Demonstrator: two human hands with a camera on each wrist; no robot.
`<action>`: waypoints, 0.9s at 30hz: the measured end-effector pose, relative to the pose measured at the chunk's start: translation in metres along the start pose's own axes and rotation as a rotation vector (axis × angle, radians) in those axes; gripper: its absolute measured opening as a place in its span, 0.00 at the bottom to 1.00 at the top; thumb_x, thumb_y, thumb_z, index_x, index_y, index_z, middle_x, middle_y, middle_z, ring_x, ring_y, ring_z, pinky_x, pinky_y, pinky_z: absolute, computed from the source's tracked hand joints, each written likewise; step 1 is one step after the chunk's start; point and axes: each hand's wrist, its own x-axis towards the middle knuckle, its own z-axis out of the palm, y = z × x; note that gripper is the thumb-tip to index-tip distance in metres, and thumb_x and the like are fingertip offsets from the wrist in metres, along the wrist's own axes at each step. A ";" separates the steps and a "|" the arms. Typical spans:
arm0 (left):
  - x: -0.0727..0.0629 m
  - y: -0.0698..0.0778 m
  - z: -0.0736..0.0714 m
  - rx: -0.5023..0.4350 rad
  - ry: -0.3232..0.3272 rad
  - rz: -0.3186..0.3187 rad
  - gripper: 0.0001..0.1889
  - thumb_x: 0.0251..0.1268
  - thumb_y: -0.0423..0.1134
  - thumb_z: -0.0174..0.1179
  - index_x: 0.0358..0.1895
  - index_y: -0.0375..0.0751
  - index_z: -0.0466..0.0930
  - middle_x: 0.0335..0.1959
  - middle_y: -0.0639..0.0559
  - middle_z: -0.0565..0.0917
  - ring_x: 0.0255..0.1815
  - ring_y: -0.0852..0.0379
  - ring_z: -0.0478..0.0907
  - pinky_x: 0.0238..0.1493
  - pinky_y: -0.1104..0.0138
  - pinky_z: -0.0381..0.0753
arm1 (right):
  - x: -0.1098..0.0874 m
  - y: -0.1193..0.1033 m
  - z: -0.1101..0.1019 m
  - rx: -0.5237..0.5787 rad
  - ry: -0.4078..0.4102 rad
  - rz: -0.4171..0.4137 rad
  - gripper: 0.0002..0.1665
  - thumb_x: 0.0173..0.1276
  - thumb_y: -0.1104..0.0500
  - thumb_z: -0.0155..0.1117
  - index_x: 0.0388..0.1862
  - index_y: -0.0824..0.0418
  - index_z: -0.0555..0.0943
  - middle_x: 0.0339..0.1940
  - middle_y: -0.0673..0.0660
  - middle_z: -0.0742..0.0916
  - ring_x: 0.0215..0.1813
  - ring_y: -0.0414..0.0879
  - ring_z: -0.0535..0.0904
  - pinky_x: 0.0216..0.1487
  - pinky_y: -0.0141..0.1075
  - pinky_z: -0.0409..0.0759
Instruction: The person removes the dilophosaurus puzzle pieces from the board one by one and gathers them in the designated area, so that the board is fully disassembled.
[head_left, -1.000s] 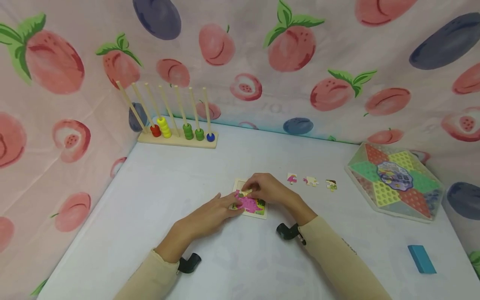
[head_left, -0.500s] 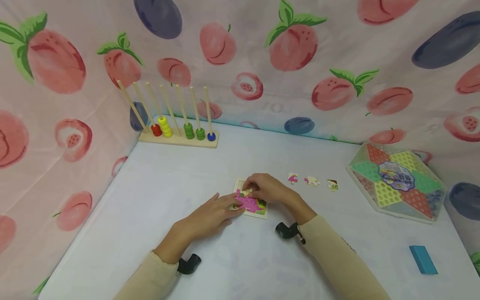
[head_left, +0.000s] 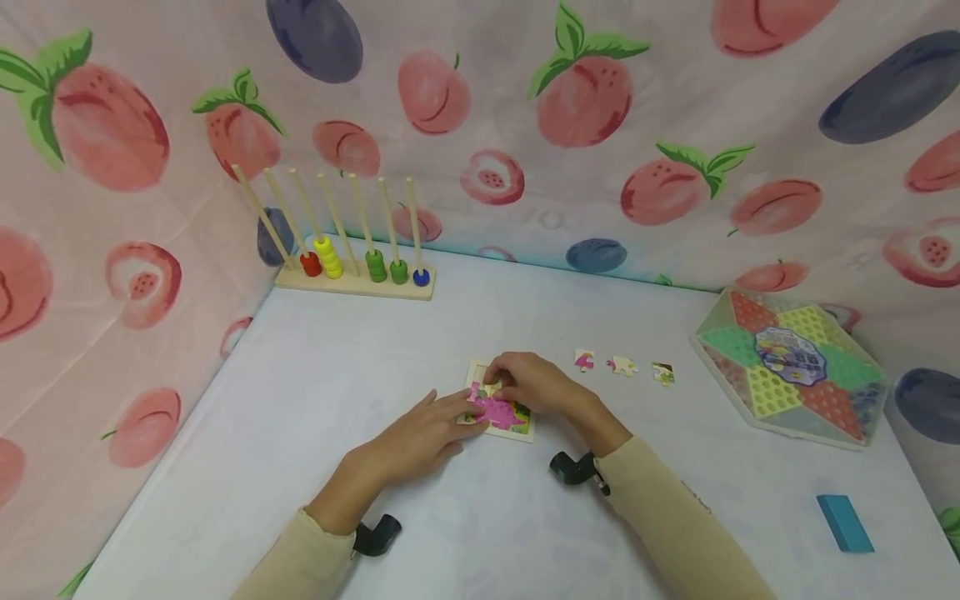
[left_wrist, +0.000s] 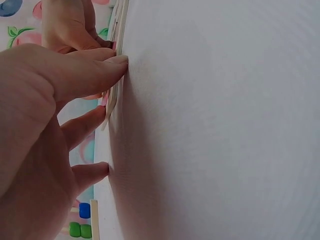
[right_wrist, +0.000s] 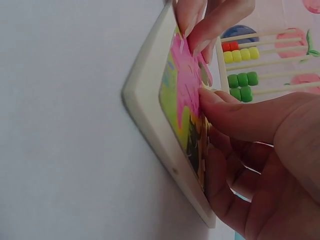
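A small jigsaw puzzle with a pink dinosaur (head_left: 501, 414) lies in a pale wooden frame (head_left: 522, 436) on the white table. My left hand (head_left: 420, 435) comes from the left, fingers extended, with its fingertips resting on the puzzle's left part. In the left wrist view the thumb (left_wrist: 92, 75) touches the frame's edge. My right hand (head_left: 536, 383) pinches a light yellowish puzzle piece (head_left: 492, 388) between thumb and fingers at the top of the picture. Its fingers partly cover that piece. In the right wrist view the thumb tip (right_wrist: 212, 97) presses close over the picture.
Three loose puzzle pieces, a pink one (head_left: 584, 360), a pale one (head_left: 622, 365) and a brown-green one (head_left: 663, 373), lie right of the frame. A bead counting rack (head_left: 356, 283) stands back left. A hexagonal game box (head_left: 787, 358) and a blue block (head_left: 845, 523) are on the right.
Both hands stay at the puzzle in nearly the same pose. The right fingertips have shifted only slightly at the top of the picture.
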 end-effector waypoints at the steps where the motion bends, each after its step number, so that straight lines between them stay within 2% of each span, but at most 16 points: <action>1: 0.000 0.000 0.000 -0.004 -0.001 -0.001 0.25 0.70 0.36 0.65 0.69 0.48 0.78 0.73 0.51 0.76 0.81 0.46 0.63 0.74 0.33 0.64 | 0.000 0.000 0.000 -0.003 0.003 0.001 0.10 0.70 0.62 0.69 0.50 0.58 0.84 0.43 0.52 0.87 0.43 0.42 0.78 0.51 0.34 0.82; 7: 0.000 0.000 0.000 -0.002 -0.001 0.000 0.25 0.70 0.36 0.65 0.69 0.49 0.77 0.73 0.50 0.75 0.81 0.46 0.64 0.75 0.33 0.64 | -0.002 0.000 0.001 -0.027 0.027 -0.012 0.11 0.69 0.63 0.69 0.49 0.58 0.84 0.42 0.52 0.88 0.42 0.41 0.79 0.50 0.34 0.83; 14: 0.000 -0.001 0.000 -0.007 -0.006 -0.010 0.26 0.70 0.36 0.65 0.70 0.50 0.77 0.74 0.51 0.75 0.81 0.48 0.63 0.76 0.33 0.62 | -0.003 0.000 0.002 -0.042 0.039 -0.008 0.16 0.70 0.64 0.68 0.56 0.57 0.84 0.47 0.52 0.89 0.46 0.42 0.81 0.54 0.37 0.84; 19: 0.000 -0.002 0.000 -0.010 -0.010 -0.011 0.26 0.70 0.35 0.64 0.70 0.50 0.77 0.76 0.50 0.72 0.82 0.47 0.63 0.76 0.33 0.62 | -0.005 0.001 0.004 -0.054 0.054 -0.012 0.16 0.70 0.64 0.68 0.55 0.56 0.86 0.44 0.51 0.89 0.42 0.41 0.80 0.49 0.34 0.83; 27: 0.000 -0.001 0.001 -0.009 0.006 -0.005 0.24 0.71 0.36 0.63 0.69 0.49 0.77 0.77 0.49 0.71 0.82 0.47 0.63 0.75 0.33 0.63 | -0.004 0.000 0.005 -0.011 0.070 -0.010 0.12 0.66 0.58 0.73 0.49 0.55 0.86 0.37 0.49 0.88 0.37 0.38 0.79 0.40 0.28 0.80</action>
